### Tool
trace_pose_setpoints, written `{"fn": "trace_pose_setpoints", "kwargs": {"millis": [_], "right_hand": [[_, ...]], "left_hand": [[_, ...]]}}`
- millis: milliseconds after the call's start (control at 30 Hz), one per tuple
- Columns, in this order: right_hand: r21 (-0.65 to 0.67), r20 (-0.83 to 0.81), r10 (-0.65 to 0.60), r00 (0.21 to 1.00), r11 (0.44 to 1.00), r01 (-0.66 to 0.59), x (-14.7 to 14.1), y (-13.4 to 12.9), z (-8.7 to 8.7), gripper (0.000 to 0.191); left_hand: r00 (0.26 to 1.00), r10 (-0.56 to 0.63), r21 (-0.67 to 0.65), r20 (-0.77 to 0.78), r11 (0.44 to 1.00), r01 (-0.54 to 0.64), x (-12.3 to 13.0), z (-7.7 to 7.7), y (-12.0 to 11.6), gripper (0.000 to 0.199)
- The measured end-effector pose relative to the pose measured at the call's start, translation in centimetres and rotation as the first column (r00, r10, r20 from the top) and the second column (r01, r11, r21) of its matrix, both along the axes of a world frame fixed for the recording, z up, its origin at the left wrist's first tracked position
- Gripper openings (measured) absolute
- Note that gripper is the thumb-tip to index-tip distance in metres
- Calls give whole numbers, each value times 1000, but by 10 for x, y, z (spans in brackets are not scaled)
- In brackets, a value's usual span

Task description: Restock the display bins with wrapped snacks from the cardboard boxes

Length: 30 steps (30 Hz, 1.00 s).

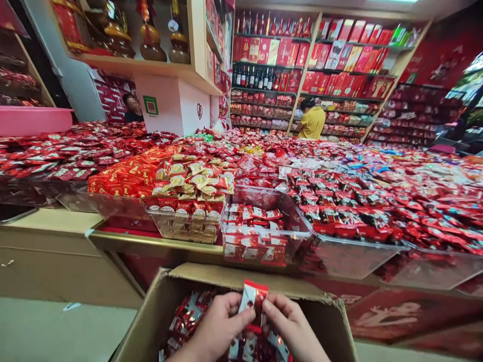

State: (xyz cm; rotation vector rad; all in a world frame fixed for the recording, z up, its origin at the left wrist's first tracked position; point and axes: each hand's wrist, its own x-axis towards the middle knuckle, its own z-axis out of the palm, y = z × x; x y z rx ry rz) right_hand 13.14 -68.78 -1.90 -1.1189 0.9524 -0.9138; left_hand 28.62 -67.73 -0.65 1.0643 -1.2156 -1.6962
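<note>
Both hands are over an open cardboard box that holds many red and white wrapped packets. A single red and white packet is held upright between them. My left hand pinches its left side with the thumb across the front. On its right side my right hand grips the edge between thumb and fingers. Beyond the box, a clear plastic bin holds similar red and white packets in rows, filling it only partly.
Bins of gold and red packets, orange-red packets and dark red packets flank the clear bin. A metal-edged counter runs beyond the box. A person in yellow is near the back shelves; another person is partly visible at left.
</note>
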Motion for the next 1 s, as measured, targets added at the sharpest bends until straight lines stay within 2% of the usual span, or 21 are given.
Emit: {"fn": "trace_pose_setpoints", "kwargs": {"millis": [67,167,367,433,533,667,833,1000], "right_hand": [[12,26,-58,998,998,57,0,2,12,33],[32,35,-114,993,993,113,-1,3,22,30],[31,89,-137,987,990,135,-2,1,32,29],[-14,102,-130,986,991,132,-2,2,31,28],[-65,91,-76,993,994,82,-1,7,22,22],[-75,114,-132,985,987,141,-2,13,14,29],[-198,-115,-115,987,976,91,-6,17,10,25],[-223,-262,-71,962,975,11,-10,16,-7,33]], "left_hand": [[999,-7,5,-40,1000,7,-4,16,1,34],[999,-26,17,-40,999,27,-6,31,1,32],[999,-32,14,18,999,32,-8,47,3,28],[999,-33,3,5,999,33,-9,45,5,30],[998,-48,-4,-37,999,48,-8,34,8,36],[994,-105,-43,24,993,106,-5,19,13,39],[988,-92,-126,125,986,108,2,17,17,39],[953,-191,-114,234,968,222,10,18,15,26]]}}
